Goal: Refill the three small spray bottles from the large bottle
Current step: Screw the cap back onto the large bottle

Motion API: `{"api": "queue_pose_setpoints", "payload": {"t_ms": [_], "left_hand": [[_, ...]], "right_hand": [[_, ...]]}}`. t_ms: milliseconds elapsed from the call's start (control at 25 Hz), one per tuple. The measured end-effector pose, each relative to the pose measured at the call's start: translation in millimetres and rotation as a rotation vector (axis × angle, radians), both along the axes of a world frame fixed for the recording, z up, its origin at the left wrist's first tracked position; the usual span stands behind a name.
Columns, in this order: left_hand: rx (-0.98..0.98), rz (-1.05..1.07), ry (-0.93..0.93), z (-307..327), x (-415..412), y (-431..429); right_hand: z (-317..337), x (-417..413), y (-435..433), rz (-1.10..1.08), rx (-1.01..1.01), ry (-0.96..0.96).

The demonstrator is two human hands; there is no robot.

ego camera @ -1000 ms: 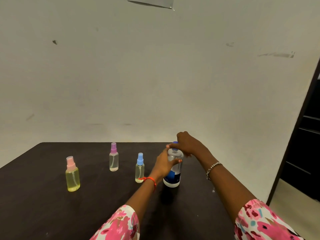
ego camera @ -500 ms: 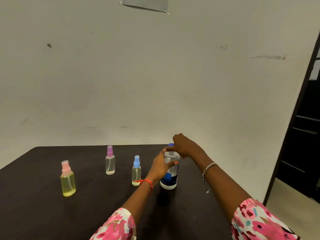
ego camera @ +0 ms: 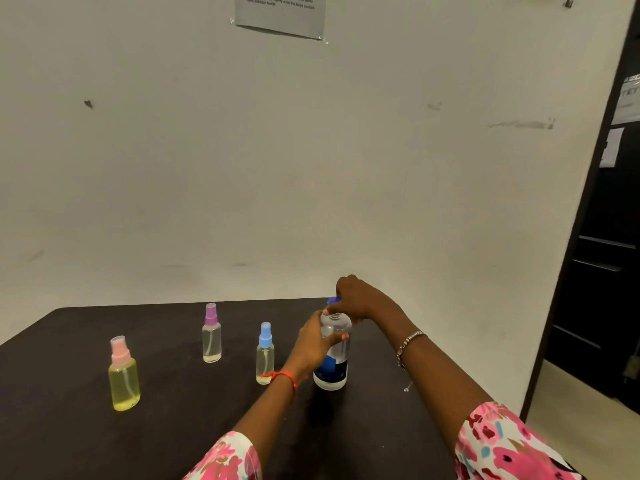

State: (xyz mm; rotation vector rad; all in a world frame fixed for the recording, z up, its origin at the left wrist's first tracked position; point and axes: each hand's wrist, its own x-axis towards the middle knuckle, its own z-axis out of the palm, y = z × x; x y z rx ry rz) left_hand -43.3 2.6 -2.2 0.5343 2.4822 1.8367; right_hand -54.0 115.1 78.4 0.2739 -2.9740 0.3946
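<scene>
- On the dark table, toward its right side, the large bottle stands upright, clear at the top with a blue label low down.
- The left hand grips the bottle's upper body, with the fingers curled round it and 1 painted nail showing on the front.
- The right hand sits over the neck, its fingers closed together in a pinch on the blue cap.
- Bare thread shows on the neck just under the cap; I cannot tell whether the cap is fully off.
- 3 small spray bottles stand upright to the left of the large bottle, each with its spray top on.
- The blue-topped bottle is nearest, just beside the left wrist.
- The purple-topped bottle stands farther back and to the left, holding clear liquid.
- The pink-topped bottle is farthest left, well apart from the others, and holds yellow liquid up to its shoulder.
- A red thread circles the left wrist and a bracelet the right; both sleeves are pink and flowered.
- A paper sheet is taped to the pale wall behind, and a dark door stands at the right.
</scene>
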Motion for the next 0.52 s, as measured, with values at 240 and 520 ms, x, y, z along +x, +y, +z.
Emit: {"api": "queue_pose_setpoints", "payload": {"t_ms": [240, 520], "left_hand": [[0.027, -0.017, 0.002, -1, 2, 0], [-0.009, -0.006, 0.015, -3, -2, -1]], "right_hand": [[-14, -2, 3, -0.065, 0.032, -0.02], [3, 1, 16, 0.113, -0.132, -0.061]]}}
